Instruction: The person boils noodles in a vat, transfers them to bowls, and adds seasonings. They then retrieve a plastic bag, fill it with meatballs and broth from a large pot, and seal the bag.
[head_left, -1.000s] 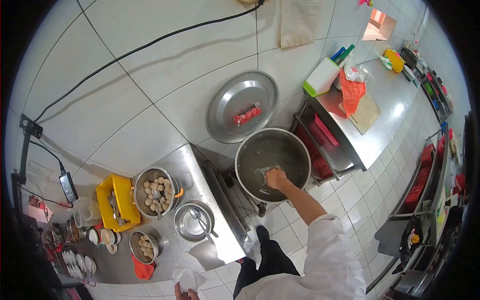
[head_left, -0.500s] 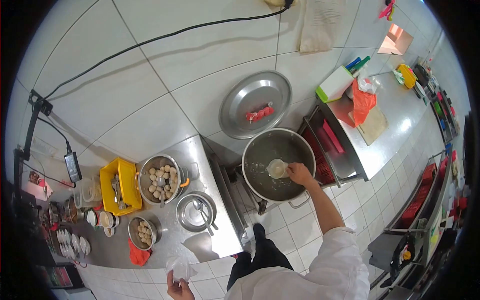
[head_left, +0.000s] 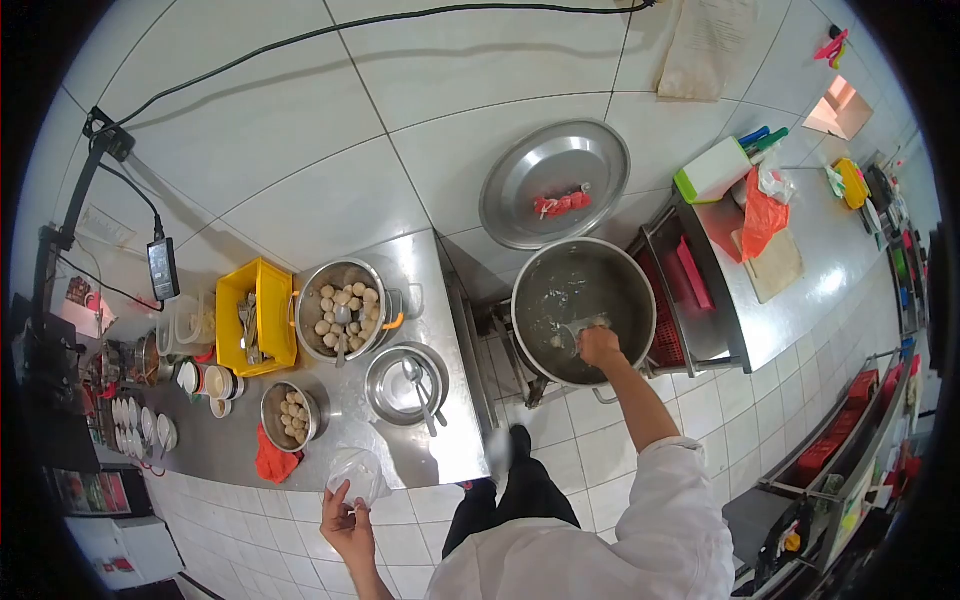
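My right hand [head_left: 600, 346] reaches into a large steel pot [head_left: 642, 300] of cloudy liquid. Its fingers are closed on a clear plastic cup [head_left: 568, 338], which is tilted at the liquid's surface. At the near edge of the steel counter, a thin transparent plastic bag [head_left: 358, 472] is pinched in the fingers of my left hand [head_left: 347, 522]. Close to that bag stand a small steel bowl [head_left: 315, 428] holding pale round balls and a steel basin [head_left: 375, 398] with a ladle and spoon in it.
A larger steel pot [head_left: 312, 345] of balls sits beside a yellow utensil basket [head_left: 280, 320]. A round steel lid [head_left: 505, 205] leans on the wall behind the big pot. To the right is a table [head_left: 745, 325] with a cutting board [head_left: 775, 270] and an orange bag [head_left: 765, 228].
My right hand has tipped the cup over in the pot. My left hand, with the bag, has come up to the counter's edge. The whole view has shifted.
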